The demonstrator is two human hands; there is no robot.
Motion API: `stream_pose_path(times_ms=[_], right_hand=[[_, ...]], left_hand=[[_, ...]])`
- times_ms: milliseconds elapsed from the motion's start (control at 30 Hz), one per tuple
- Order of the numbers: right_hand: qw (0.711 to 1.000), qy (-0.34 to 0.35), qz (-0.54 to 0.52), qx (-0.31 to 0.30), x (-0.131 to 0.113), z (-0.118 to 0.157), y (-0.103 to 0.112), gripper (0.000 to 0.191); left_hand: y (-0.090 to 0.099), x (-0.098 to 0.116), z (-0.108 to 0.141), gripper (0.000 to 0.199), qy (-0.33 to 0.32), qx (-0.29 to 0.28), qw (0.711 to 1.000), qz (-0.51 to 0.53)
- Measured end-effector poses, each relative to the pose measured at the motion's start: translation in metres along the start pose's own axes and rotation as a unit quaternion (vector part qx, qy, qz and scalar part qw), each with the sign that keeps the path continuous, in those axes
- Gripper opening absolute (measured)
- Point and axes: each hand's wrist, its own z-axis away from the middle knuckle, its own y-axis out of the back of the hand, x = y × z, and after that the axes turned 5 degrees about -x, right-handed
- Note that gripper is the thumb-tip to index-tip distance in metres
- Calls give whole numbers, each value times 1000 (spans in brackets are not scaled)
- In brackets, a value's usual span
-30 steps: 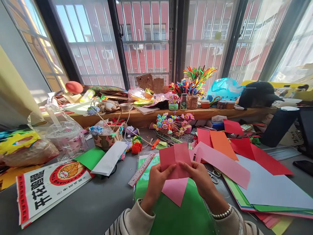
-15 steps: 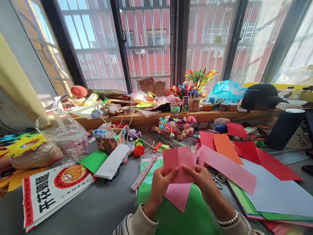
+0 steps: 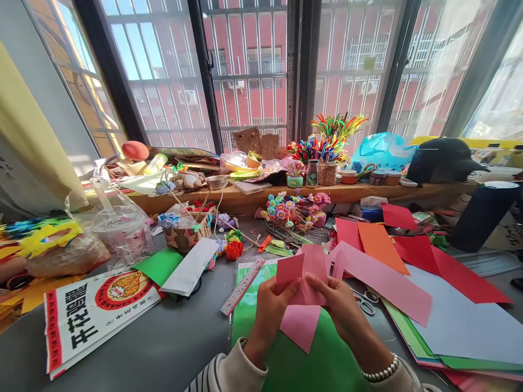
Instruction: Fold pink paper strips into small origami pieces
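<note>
A small piece of pink paper (image 3: 315, 261), with a line down its middle, is held up over the green sheet (image 3: 302, 370). My left hand (image 3: 269, 310) pinches its left half between thumb and fingers; my right hand (image 3: 341, 307) pinches the right half. The top edges of the halves stand at different heights, and I cannot tell whether the line is a fold or a tear. Below the hands another pink paper piece (image 3: 301, 326) lies on the green sheet. A ruler (image 3: 243, 287) is left of my hands, and scissors (image 3: 365, 305) lie right of them.
Coloured paper strips and a stack of sheets (image 3: 461, 316) cover the right side. On the left are a printed paper bag (image 3: 102, 316), a white paper strip (image 3: 191, 268) and a wrapped plastic cup (image 3: 122, 228). Crafted flowers (image 3: 292, 209) stand ahead, below a crowded windowsill (image 3: 241, 202).
The two halves of the pink paper were level and are now offset and angled, the left top edge lower. Both hands keep their pinch. The view has shifted slightly.
</note>
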Motion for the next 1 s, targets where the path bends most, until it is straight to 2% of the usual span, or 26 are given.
stream_pose_path(times_ms=[333,433,567,700,867,1000], right_hand=[[996,30,81,-6,2,-7,17,30],[997,34,64,-12,3,-7,17,30],[999,8,39,-1,2,-6,12,31],[999,10,30,8,4,-5,11,31],[997,19,74,-21,0,-5,16,33],[990,42,134,-2,-4,-4,18,31]], left_hand=[[3,3,-2,33,52,-19,998,38],[5,1,-2,29,37,-30,999,4],[4,0,-2,27,7,-4,999,-37],[3,0,-1,25,0,1,1000,-21],[4,0,-1,27,12,-12,1000,11],[5,0,-2,28,19,-14,1000,11]])
